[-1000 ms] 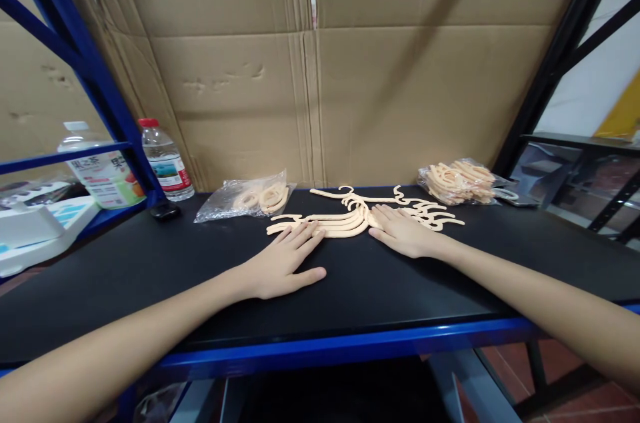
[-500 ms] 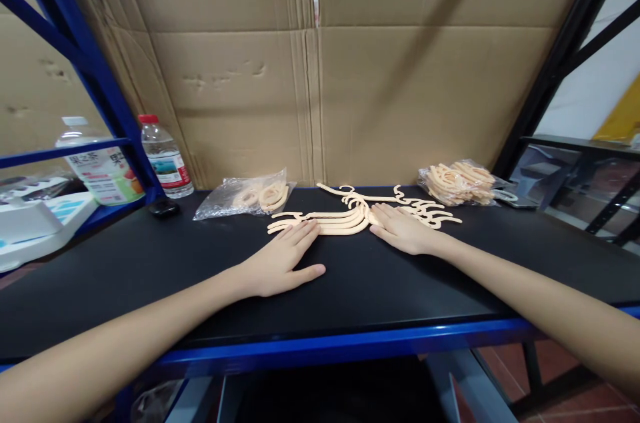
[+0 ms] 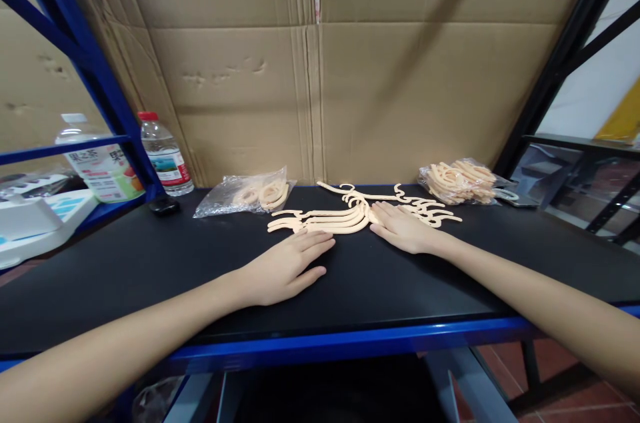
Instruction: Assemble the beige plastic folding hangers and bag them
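Several cream plastic clothes hangers [image 3: 336, 220] lie overlapped in a row on the black tabletop [image 3: 350, 296], their hooks bunched near the middle. My left hand [image 3: 285, 266] rests with fingers outstretched at the near edge of the row, fingertips by the lowest hanger and thumb apart on the table. Flat over the middle and right part of the row lies my right hand [image 3: 403, 230], fingers extended and covering some of the hangers. Neither hand is closed around anything. One more hanger [image 3: 373, 196] lies behind the row, separate from it at its left end.
Behind left is a clear bag [image 3: 260, 195] with cream rings; behind right, a bag of cream pieces [image 3: 457, 182]. A red-capped water bottle [image 3: 165, 156] and a black object [image 3: 164, 205] stand at left. Cardboard [image 3: 425, 90] walls the back; blue posts frame the left.
My left hand has slid slightly right and toward me, off the hangers' left part, its fingers now pointing more to the right. My right hand stays in place.
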Demonstrator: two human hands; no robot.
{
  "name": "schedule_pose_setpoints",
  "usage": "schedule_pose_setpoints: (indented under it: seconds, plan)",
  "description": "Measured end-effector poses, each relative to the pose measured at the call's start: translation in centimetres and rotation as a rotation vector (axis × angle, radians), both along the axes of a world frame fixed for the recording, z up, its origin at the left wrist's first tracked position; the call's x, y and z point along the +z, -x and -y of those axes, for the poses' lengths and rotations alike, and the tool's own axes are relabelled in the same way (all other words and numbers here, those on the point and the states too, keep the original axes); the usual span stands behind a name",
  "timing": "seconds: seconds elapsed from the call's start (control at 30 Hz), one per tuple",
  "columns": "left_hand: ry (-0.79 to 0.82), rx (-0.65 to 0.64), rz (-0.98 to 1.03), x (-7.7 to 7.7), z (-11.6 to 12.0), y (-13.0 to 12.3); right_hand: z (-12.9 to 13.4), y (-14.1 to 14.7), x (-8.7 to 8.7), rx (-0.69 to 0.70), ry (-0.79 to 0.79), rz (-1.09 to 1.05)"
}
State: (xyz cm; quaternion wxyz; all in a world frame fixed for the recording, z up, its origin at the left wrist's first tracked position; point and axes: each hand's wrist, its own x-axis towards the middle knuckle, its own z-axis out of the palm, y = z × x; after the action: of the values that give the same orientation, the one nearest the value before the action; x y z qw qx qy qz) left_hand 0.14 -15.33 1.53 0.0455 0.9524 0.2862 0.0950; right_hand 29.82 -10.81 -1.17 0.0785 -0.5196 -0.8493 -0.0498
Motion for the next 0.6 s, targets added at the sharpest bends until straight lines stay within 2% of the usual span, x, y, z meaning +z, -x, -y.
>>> schedule_pose_setpoints:
  seconds: [0.23, 0.4, 0.5, 0.6]
  plan:
    - [0.033, -0.033, -0.030, 0.1, 0.1, 0.0, -0.1, -0.1, -0.1, -0.006, -0.005, -0.014]
    - [0.011, -0.103, 0.005, 0.2, 0.1, 0.1, -0.2, -0.2, -0.5, 0.017, -0.036, -0.040]
    - [0.007, -0.132, 0.034, 0.2, 0.1, 0.1, -0.4, -0.8, 0.1, 0.031, -0.071, -0.079]
    - [0.008, -0.144, 0.060, 0.2, 0.1, 0.1, -1.5, -2.7, 1.6, 0.018, -0.136, -0.146]
